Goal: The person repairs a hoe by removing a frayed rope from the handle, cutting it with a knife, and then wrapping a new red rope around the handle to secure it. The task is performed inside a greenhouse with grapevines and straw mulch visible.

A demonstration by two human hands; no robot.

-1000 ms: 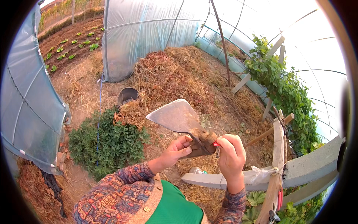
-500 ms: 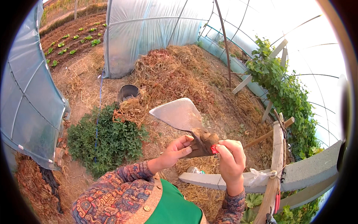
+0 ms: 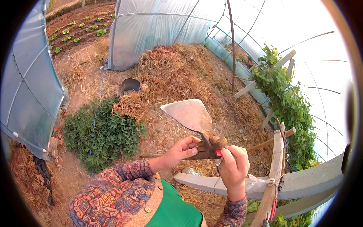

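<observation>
A hoe (image 3: 191, 115) with a broad, pale metal blade is held up in front of me, blade pointing to the upper left. My left hand (image 3: 179, 153) grips it near the dark socket, thumb on top. Brown wood (image 3: 218, 142) shows at the socket end. Fingertips of my right hand (image 3: 235, 168) pinch a small red piece (image 3: 218, 152) against that end; what kind of thing it is I cannot make out. A wooden stick (image 3: 149, 156) shows beside my left wrist; whether it joins the hoe is hidden.
A leafy green bush (image 3: 104, 134) and a dark bucket (image 3: 129, 86) stand left of a straw heap (image 3: 177, 72). To the right are a concrete beam (image 3: 314, 181), a wooden post (image 3: 278, 151), a wooden pole (image 3: 270, 141) and climbing vines (image 3: 283, 90). Plastic sheeting (image 3: 34, 87) hangs at left.
The hoe has shifted slightly right in view and turned a little. My right hand keeps its pinch on the red piece. The stick by my left wrist has come into sight.
</observation>
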